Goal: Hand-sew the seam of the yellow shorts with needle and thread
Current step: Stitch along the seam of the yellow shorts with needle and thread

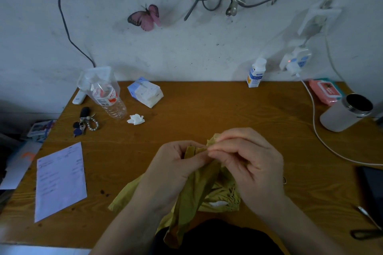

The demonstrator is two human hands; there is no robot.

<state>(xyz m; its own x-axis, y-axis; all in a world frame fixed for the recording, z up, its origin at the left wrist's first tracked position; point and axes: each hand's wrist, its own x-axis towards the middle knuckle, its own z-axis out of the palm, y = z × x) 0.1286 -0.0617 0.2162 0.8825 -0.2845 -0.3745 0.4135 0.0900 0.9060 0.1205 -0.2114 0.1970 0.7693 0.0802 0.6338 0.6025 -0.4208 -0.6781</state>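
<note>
The yellow shorts (pixel 196 190) lie bunched at the near middle of the wooden table (pixel 207 105) and hang over its front edge. My left hand (pixel 174 165) grips a raised fold of the cloth from the left. Close against it on the right, my right hand (pixel 248 157) pinches the top edge of the same fold between thumb and fingertips. Needle and thread are too small to make out. A small white tag (pixel 216 204) shows on the gathered waistband.
At the left lie a paper sheet (pixel 60 180), keys (pixel 85 123), a plastic bottle (pixel 109 97), a tissue pack (pixel 146 93) and a crumpled tissue (pixel 135 119). To the right are a white cable (pixel 323 141), a grey cup (pixel 346 113), a dark phone (pixel 371 188) and scissors (pixel 369 223).
</note>
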